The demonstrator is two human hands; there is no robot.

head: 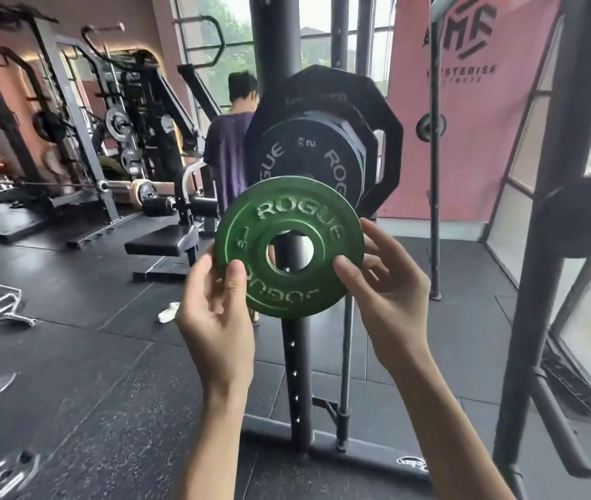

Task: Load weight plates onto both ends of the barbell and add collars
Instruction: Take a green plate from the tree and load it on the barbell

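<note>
Gym, left hand (pixel 214 312), right hand (pixel 391 297) gripping plate (pixel 288 220)

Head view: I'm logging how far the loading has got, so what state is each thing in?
Green plate: not loaded, held upright in both hands.
Left hand: pinches the plate's lower left rim.
Right hand: pinches its right rim.
Black 2 kg plate: loaded, outermost of the stack.
Large black plate: loaded, behind the smaller plates.
</note>
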